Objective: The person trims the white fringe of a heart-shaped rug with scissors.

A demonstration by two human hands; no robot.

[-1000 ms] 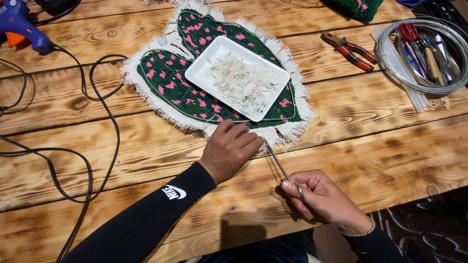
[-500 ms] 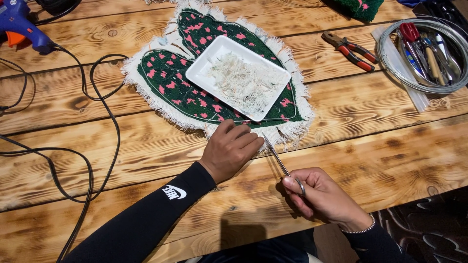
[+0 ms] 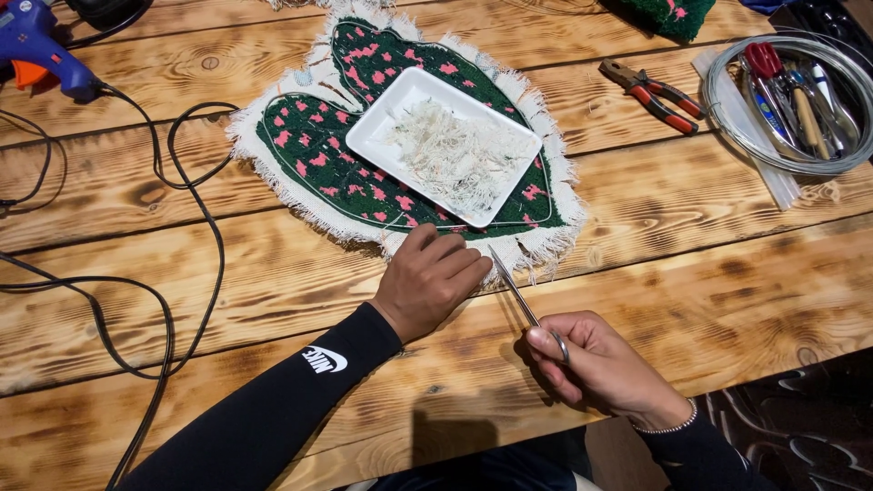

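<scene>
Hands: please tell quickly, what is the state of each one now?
Left hand: curled, pressing on the fringed edge of the green and pink rug; a grip cannot be told.
Right hand: closed, holding the scissors.
</scene>
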